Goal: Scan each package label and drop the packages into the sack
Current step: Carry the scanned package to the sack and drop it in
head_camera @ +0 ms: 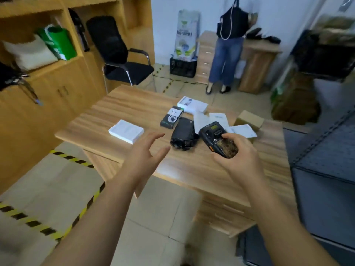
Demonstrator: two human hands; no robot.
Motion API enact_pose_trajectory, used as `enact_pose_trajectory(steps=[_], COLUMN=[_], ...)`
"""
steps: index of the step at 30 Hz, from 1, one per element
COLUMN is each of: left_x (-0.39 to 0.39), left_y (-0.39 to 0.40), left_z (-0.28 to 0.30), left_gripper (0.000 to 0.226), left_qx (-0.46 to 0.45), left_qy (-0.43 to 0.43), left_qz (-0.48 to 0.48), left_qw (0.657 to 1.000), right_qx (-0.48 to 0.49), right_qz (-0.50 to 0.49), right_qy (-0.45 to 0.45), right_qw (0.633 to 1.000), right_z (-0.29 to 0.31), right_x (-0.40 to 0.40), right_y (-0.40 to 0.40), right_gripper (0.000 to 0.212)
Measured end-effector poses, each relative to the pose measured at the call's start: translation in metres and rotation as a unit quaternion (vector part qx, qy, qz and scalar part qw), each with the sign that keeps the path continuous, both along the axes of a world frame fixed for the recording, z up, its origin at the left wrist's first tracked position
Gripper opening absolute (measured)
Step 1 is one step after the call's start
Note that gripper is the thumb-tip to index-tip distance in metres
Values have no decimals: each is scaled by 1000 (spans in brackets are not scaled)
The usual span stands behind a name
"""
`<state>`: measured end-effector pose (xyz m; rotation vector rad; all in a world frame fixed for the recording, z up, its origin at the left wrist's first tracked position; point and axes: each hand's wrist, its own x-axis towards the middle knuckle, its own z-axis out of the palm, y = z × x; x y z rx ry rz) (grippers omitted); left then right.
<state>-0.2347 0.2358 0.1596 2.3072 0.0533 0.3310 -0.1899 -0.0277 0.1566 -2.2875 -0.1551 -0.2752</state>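
Wooden worktop [134,110] carries unscanned packages: white box [126,131], black-wrapped parcel [183,134], cardboard box [249,120]. Right hand [237,156] grasps scanner [218,138], screen up for reading. Left hand [143,150] released, fingers spread toward black-wrapped parcel, likely next pick. Sack not visible.

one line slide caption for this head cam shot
Right hand grips scanner while open left hand reaches toward packages on table.

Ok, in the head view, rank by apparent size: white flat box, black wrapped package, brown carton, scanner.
1. white flat box
2. black wrapped package
3. brown carton, farther off, so unsure
scanner: partly hidden by the right hand, unranked.
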Motion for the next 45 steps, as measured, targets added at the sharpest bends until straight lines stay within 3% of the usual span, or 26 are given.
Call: enact_pose_trajectory(steps=[14,24,32,37,42,45], left_x=[221,299,326,325,325,326], left_y=[-20,-39,-45,-18,17,26], left_z=[-102,-189,-216,-212,-185,-168], left_gripper=[47,89,97,89,75,68], left_qx=[52,176,237,169,-133,-118], left_qy=[93,237,268,260,259,233], left_qz=[-61,-55,-57,-76,-79,-64], left_qw=[992,954,932,948,953,963], right_qx=[-5,-15,-14,-18,-12,-1], right_qz=[-77,-126,-163,-148,-135,-130], right_qy=[62,112,108,122,128,117], right_qw=[995,986,981,981,982,985], right_z=[-83,-131,-151,-153,-152,-148], right_x=[165,214,220,220,220,220], right_y=[-20,8,26,33,36,35], right_gripper=[59,61,59,60,61,59])
